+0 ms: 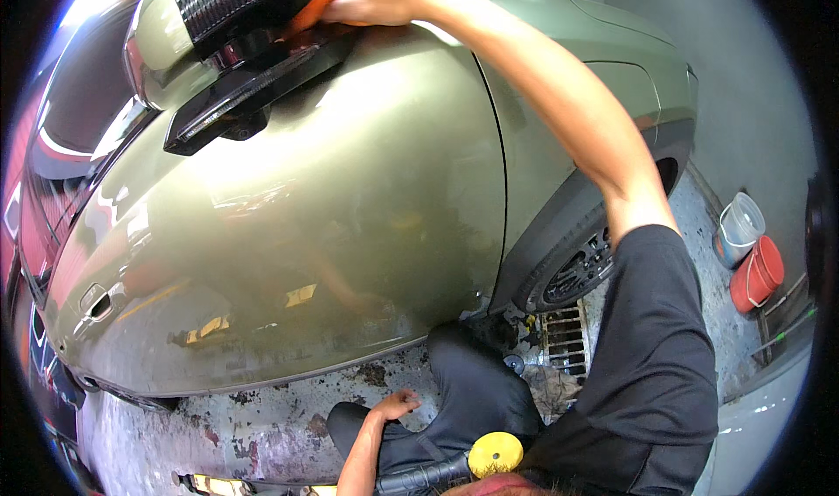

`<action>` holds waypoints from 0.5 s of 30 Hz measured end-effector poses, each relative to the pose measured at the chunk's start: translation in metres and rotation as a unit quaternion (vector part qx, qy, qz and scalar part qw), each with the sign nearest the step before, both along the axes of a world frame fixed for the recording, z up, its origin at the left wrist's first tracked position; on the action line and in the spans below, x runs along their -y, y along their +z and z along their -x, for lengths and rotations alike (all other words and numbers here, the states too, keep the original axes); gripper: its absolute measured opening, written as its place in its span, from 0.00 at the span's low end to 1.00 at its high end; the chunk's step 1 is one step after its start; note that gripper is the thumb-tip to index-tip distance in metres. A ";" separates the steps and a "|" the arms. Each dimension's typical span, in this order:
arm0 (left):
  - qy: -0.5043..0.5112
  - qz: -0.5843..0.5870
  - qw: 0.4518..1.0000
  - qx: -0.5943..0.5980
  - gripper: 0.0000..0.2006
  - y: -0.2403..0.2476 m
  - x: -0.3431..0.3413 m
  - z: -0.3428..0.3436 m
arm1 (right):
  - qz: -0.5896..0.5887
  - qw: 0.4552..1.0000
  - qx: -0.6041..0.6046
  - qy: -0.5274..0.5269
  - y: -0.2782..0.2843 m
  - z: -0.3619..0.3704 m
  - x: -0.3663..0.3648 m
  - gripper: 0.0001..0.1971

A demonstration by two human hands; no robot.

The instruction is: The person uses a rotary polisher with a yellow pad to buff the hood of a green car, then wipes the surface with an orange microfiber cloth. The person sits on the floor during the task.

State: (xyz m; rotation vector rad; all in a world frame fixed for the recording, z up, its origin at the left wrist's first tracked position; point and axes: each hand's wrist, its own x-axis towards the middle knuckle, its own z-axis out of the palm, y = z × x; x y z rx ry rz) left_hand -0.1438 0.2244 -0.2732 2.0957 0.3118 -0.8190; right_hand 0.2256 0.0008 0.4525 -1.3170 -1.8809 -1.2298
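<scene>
At the far left, my right hand (371, 0) is closed on an orange cloth (316, 8). It presses the cloth into the gap beside the side mirror (236, 6) of an olive-green car. A glossy black mirror base (253, 94) lies just below, joined to the door panel (376, 181). My left hand (398, 404) rests low by my bent knee, its fingers loosely curled with nothing visible in them. Close to my lap is a round yellow foam pad (495, 454) at the end of a black tool (424, 477), partly cut off by the lower edge.
The front wheel (572, 269) is right of the door, with a metal floor drain grate (565, 339) beneath it. A clear bucket (738, 229) and a red bucket (759, 273) stand by the right wall. The grey floor (288, 426) has worn, flaking patches.
</scene>
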 end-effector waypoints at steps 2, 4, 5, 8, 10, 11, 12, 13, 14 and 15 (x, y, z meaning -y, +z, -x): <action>0.037 -0.007 0.999 -0.008 0.35 0.004 0.000 0.018 | 0.116 0.976 0.031 -0.181 0.017 0.033 0.027 0.25; 0.027 -0.027 0.999 0.008 0.35 0.012 -0.003 0.020 | 0.062 0.991 0.047 -0.104 0.004 0.005 0.064 0.22; 0.011 -0.037 0.999 0.031 0.36 0.016 0.001 0.015 | 0.019 0.964 0.174 -0.202 0.001 -0.020 0.092 0.22; 0.024 -0.030 0.998 0.039 0.36 0.001 -0.002 0.018 | 0.041 0.988 0.031 -0.142 0.002 -0.006 0.064 0.22; 0.007 0.014 1.000 0.020 0.36 -0.001 -0.002 0.011 | 0.006 0.980 0.128 -0.154 0.004 -0.007 0.026 0.21; -0.005 0.005 1.000 0.016 0.35 0.004 0.002 0.001 | -0.033 0.967 0.211 -0.136 0.006 -0.025 0.011 0.20; -0.007 -0.003 1.000 0.013 0.35 0.007 0.007 -0.001 | 0.041 0.964 0.147 -0.217 0.014 -0.023 -0.002 0.21; -0.003 -0.015 1.000 0.011 0.34 0.008 0.004 -0.001 | 0.108 0.947 0.081 -0.290 0.021 -0.024 -0.009 0.21; 0.010 -0.009 1.000 -0.013 0.34 0.008 0.003 -0.001 | -0.016 0.963 0.260 -0.073 0.020 -0.026 -0.005 0.19; 0.025 -0.014 0.999 -0.013 0.34 0.002 -0.005 0.010 | 0.027 0.982 0.168 -0.087 0.017 -0.001 0.004 0.18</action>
